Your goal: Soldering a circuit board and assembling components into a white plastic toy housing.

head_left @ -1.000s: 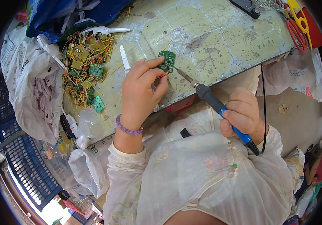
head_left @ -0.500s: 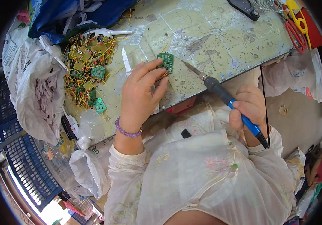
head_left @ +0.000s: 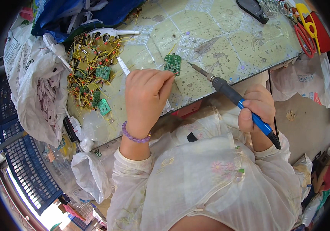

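Wires (head_left: 89,66) sprawl leftward; left hand (head_left: 145,91) partly hides white strip (head_left: 123,66).

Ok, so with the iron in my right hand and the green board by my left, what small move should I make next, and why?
I'd probably steady the green circuit board with your left hand first. Its fingertips are at the board's near edge, while your right hand holds the soldering iron with its tip beside the board, not touching it.

A hand could pass over the table (head_left: 236,36) at upper centre, right of the circuit board (head_left: 172,62). The soldering iron (head_left: 230,91) obstructs lower right; the left hand (head_left: 145,94) and wire heap (head_left: 92,57) obstruct the left.
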